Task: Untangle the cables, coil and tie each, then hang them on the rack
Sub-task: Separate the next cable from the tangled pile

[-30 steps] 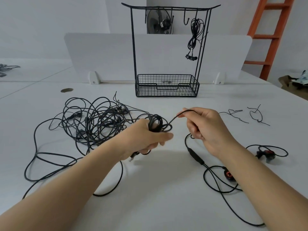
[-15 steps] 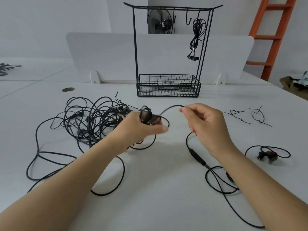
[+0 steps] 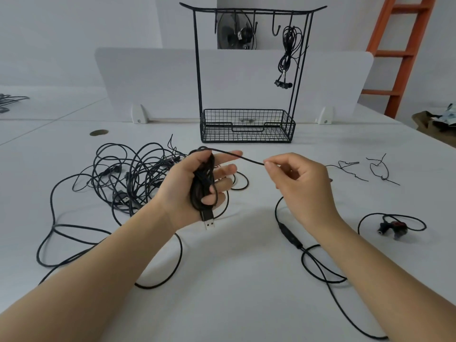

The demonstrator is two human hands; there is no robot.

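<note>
My left hand (image 3: pixel 197 191), palm up, has a black USB cable coil (image 3: pixel 201 186) wound round it, held by the thumb; the USB plug (image 3: pixel 208 222) hangs below the palm. My right hand (image 3: pixel 299 181) pinches the same cable's free strand (image 3: pixel 237 155), stretched taut between the two hands. A tangled heap of black cables (image 3: pixel 128 174) lies on the table to the left. The black wire rack (image 3: pixel 249 77) stands behind, with one coiled earphone cable (image 3: pixel 287 53) hanging from a right-hand hook.
Red-and-black earphones (image 3: pixel 392 227) with an inline remote (image 3: pixel 290 236) lie on the right of the white table (image 3: pixel 234 280). Two black twist ties (image 3: pixel 365 169) lie beyond them. A white divider panel (image 3: pixel 153 82) and an orange ladder (image 3: pixel 404 55) stand behind.
My left hand has turned palm up and its fingers have spread, so the coil and USB plug now show. My right hand has drawn the strand out to the right.
</note>
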